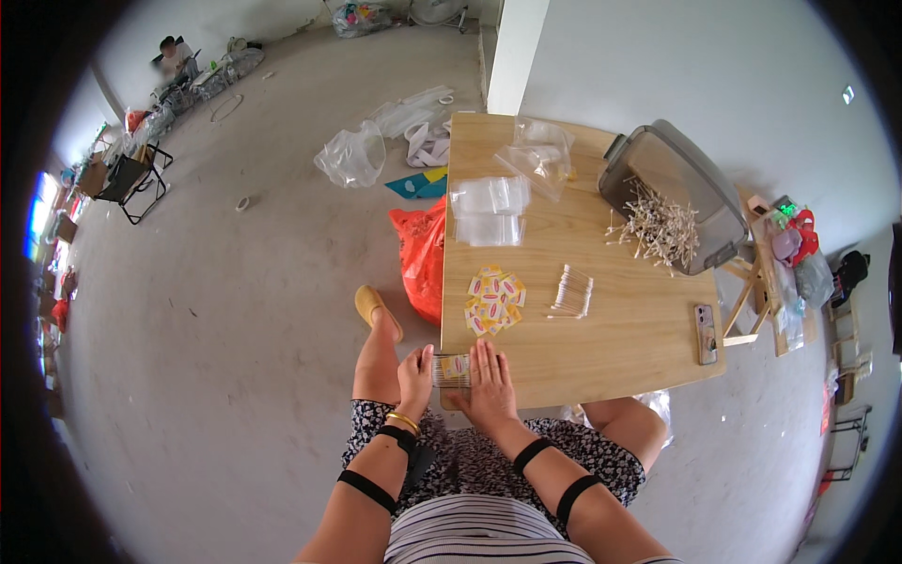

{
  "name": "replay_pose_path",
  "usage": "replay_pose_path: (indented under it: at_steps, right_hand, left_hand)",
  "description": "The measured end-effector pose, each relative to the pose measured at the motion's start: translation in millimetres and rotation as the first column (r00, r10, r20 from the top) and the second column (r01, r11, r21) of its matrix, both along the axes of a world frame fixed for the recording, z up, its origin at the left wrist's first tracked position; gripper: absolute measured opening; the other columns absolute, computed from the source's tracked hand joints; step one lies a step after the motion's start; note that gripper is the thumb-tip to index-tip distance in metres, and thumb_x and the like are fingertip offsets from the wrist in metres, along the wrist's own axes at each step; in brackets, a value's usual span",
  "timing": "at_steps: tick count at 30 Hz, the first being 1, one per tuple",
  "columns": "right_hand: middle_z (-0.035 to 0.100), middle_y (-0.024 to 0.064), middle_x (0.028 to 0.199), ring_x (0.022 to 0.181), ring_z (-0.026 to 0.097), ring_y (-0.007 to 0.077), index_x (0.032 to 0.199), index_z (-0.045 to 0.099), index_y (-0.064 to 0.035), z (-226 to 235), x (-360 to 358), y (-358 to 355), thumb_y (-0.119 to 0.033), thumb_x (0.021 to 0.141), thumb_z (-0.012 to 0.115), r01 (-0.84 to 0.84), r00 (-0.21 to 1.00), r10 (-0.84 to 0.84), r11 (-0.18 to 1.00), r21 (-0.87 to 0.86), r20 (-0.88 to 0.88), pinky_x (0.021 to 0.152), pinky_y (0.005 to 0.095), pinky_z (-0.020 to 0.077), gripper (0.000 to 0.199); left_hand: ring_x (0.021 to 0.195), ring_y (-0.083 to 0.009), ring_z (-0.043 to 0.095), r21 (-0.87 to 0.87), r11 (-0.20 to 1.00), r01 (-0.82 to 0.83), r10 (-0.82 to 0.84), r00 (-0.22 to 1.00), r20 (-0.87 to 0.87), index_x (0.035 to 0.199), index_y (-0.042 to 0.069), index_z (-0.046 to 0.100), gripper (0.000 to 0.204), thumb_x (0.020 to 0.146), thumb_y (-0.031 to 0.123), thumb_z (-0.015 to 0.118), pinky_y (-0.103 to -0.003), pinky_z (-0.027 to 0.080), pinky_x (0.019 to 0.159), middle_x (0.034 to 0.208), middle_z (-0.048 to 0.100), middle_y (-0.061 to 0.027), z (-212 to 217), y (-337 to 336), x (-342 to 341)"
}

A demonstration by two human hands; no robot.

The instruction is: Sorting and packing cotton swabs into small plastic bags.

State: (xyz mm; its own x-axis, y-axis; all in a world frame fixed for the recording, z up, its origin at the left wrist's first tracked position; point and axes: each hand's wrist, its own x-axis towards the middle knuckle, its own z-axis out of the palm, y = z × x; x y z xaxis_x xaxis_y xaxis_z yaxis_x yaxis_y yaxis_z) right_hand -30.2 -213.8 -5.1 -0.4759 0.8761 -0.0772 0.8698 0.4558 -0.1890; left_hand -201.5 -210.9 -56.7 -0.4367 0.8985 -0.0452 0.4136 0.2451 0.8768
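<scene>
Pressing a small clear packet (455, 368) at the near edge of the wooden tabletop (620, 329), both hands meet on it.

At the near left corner, the left hand (414, 374) grips the packet's left end with fingers curled, while the right hand (489, 383) lies flat and spread over its right side. Just beyond sits a pile of small yellow-and-red sachets (494, 302), with a row of white sticks (572, 291) to its right and a phone (706, 333) near the right edge. Farther off lie clear zip bags (489, 211), and at the far right a grey bin (678, 188) spills wooden sticks (658, 230).
</scene>
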Motion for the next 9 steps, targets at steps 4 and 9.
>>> replay_pose_path:
  at_steps: [4,9]
  right_hand:
    - [0.015,0.0256,0.163,0.154,0.012,0.0353,0.154,0.018,0.0105,3.0,-10.3,-2.6,-0.061,0.091,0.055,0.001,0.998,-0.001,1.000,-0.002,-0.057,0.124,0.0496,0.0114,0.102]
    - [0.014,0.0206,0.166,0.155,0.012,0.0319,0.156,0.019,0.0064,-2.3,-3.8,0.3,-0.065,0.089,0.056,0.013,0.999,-0.012,1.000,0.015,-0.042,0.125,0.0474,0.0095,0.105]
  left_hand:
    - [0.076,-0.0475,0.059,0.072,0.997,-0.027,0.028,1.000,-0.005,0.088,-0.004,0.063,0.046,0.104,0.038,0.050,-0.047,0.047,0.068,0.078,0.062,-0.0271,-5.8,-1.8,-0.3]
    - [0.083,-0.0426,0.066,-0.103,0.993,0.065,-0.055,0.994,0.096,0.092,-0.003,0.064,0.049,0.104,0.043,0.050,-0.048,0.048,0.074,0.085,0.064,-0.0290,4.6,0.8,-5.3]
